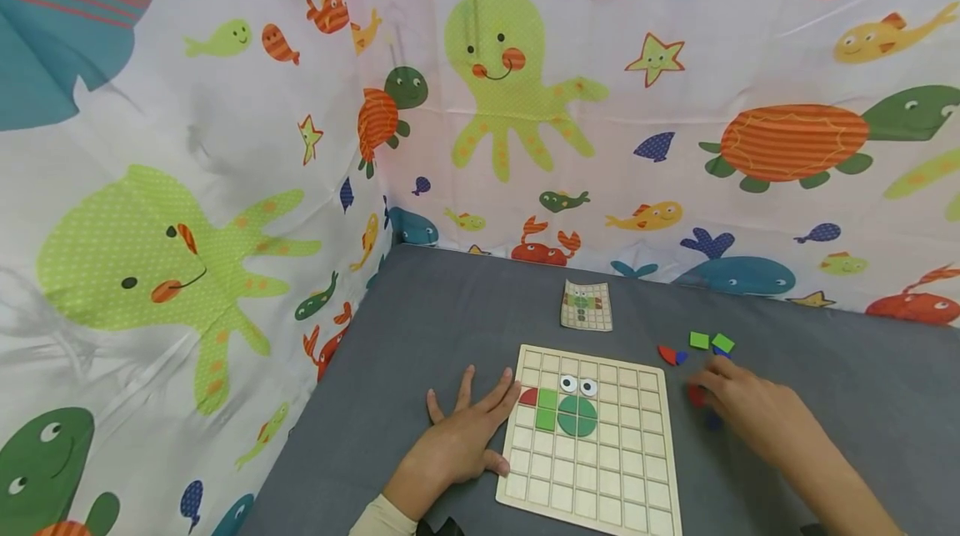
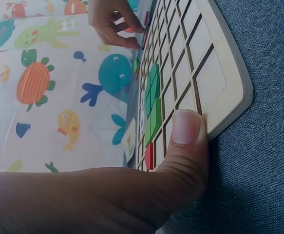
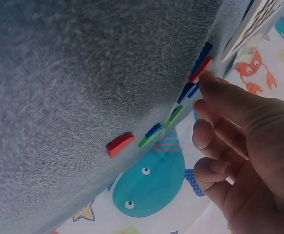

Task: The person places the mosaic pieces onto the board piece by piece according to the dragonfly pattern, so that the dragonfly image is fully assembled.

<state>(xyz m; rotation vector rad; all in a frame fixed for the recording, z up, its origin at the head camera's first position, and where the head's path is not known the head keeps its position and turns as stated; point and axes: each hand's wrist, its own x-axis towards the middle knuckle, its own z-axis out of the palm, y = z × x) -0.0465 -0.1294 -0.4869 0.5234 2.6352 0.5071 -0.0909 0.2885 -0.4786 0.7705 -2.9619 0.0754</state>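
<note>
My left hand (image 1: 460, 442), fingers spread, rests at the left edge of a pale wooden grid board (image 1: 630, 469). In the left wrist view its thumb (image 2: 185, 146) presses on the board's rim. On the board sit a red quarter-round piece (image 1: 528, 397), green squares (image 1: 547, 409), a dark green circle (image 1: 577, 416) of pieces and two white eye pieces (image 1: 578, 385). My right hand (image 1: 750, 407) hovers over loose pieces right of the board, fingers loosely bent. A red piece (image 1: 697, 395) shows beside its fingertips; in the right wrist view the thumb tip overlaps a red piece (image 3: 200, 69).
A small pattern card (image 1: 587, 308) lies behind the board. Bright green squares (image 1: 699, 340), a red quarter-round (image 1: 667, 354) and blue pieces (image 1: 681, 358) lie on the grey cloth (image 1: 450, 303). A sea-animal curtain (image 1: 555, 136) hangs behind and on the left.
</note>
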